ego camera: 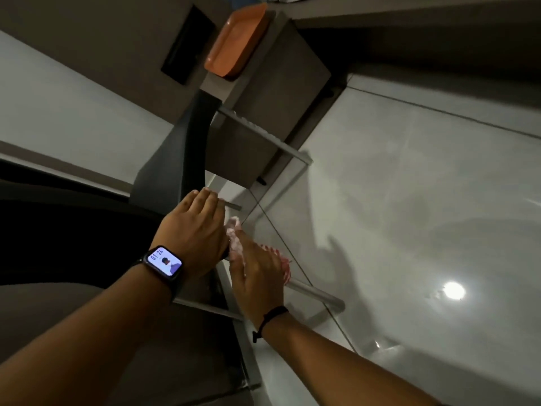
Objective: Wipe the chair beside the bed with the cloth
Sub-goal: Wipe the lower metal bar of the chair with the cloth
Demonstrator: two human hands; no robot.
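Observation:
The chair (187, 148) is dark with a black backrest and grey metal legs; it stands tilted in the middle of the view. My left hand (196, 230), with a smartwatch on its wrist, grips the chair's edge where the seat meets the frame. Just to its right, my right hand (257, 271) presses a red-and-white cloth (234, 232) against the chair frame beside a metal leg (316, 294). Most of the cloth is hidden under my fingers.
A grey bedside cabinet (281, 83) stands behind the chair with an orange tray (237, 39) on top. Glossy pale floor tiles (424, 200) spread to the right. A dark bed edge (58, 230) lies at the left.

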